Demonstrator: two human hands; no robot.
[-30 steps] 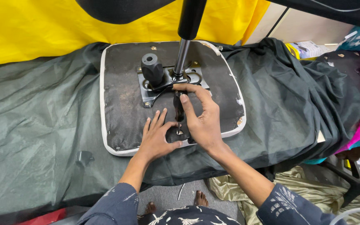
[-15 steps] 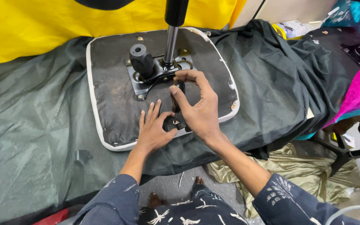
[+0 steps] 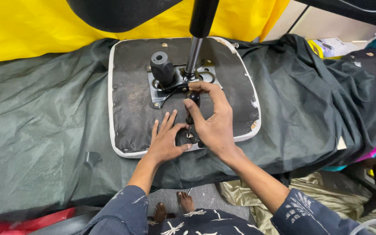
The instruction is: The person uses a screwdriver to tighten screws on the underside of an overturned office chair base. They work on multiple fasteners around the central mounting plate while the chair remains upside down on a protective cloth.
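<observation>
Your right hand (image 3: pixel 214 126) is wrapped around a screwdriver with a dark round handle (image 3: pixel 192 101). Your pointer finger and thumb curl around the handle and grasp it, and the thin metal shaft points down toward the near edge of the black chair seat base with a white rim (image 3: pixel 127 109). The tip sits just beside your left thumb, but it is too small to tell what it touches.

Your left hand (image 3: pixel 166 141) lies flat on the seat base with the fingers spread out. It holds nothing. It presses on the black surface right next to the screwdriver tip, and the thumb touches your right hand.

That seat base lies upside down on a big dark green cloth (image 3: pixel 44 113) that covers the work table. In the middle of the seat base sits a black metal plate (image 3: pixel 177 82) with a chunky black knob (image 3: pixel 161 67) standing up from it. Just beside the knob, a shiny metal post (image 3: pixel 193 56) rises straight up into a thick black tube. The screwdriver handle is near the front of this plate.

Behind the table hangs a bright yellow sheet (image 3: pixel 31 26). Below the table edge you can see your bare feet (image 3: pixel 172 209) on the grey floor.
</observation>
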